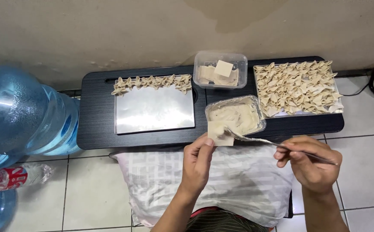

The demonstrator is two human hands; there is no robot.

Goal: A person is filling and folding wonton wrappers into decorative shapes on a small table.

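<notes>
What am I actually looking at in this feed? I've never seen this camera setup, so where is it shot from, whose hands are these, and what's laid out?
There is one picture, taken from a camera on the person's head, looking down. No machine is involved; the two bare hands belong to the wearer.

The left hand pinches a square dough wrapper by its edge. The right hand holds a metal spoon, its tip resting on the wrapper.

In front lies a low black table on a tiled floor. On it, from left: a steel tray with one row of folded dumplings along its far edge, a clear tub of filling, behind it a clear tub of spare wrappers, and a tray full of folded dumplings.

A pale pillow lies on the person's lap. Blue water jugs stand at the left.
</notes>
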